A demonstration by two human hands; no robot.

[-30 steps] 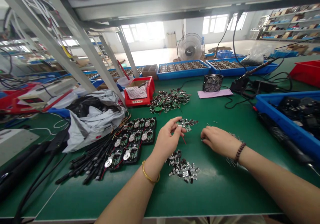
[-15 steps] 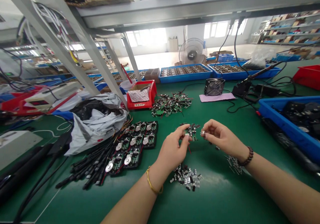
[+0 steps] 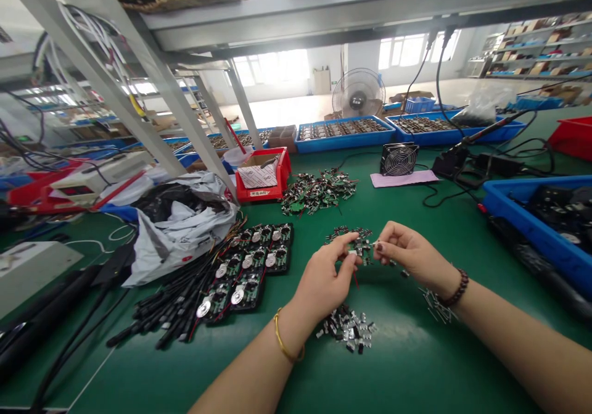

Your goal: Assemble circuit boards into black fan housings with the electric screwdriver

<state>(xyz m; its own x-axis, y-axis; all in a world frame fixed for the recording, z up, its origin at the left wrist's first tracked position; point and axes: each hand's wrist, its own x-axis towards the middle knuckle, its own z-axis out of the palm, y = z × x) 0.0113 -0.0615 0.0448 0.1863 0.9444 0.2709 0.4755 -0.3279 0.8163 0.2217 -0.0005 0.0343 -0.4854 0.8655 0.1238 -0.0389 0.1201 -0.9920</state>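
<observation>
A grey plastic bag (image 3: 187, 241) slumps at the left of a green workbench (image 3: 407, 371), behind a sheaf of black cables (image 3: 161, 312) that leads to rows of black modules (image 3: 247, 263) fitted with round silver discs. Right of a red bin (image 3: 263, 182), loose circuit boards (image 3: 319, 193) lie heaped. At center, a worker's left hand (image 3: 326, 275), a gold bangle at its wrist, grips a small circuit piece (image 3: 353, 253) between thumb and fingers above the bench, a red wire hanging below it, near a pile of silver-and-black components (image 3: 350, 329). Just beside it, the right hand (image 3: 407, 256) pinches a tiny part (image 3: 375, 245), too small to identify, with thin metal pins (image 3: 435, 306) scattered near its beaded wrist. A blue tray (image 3: 509, 207) of black parts stands at far right.
</observation>
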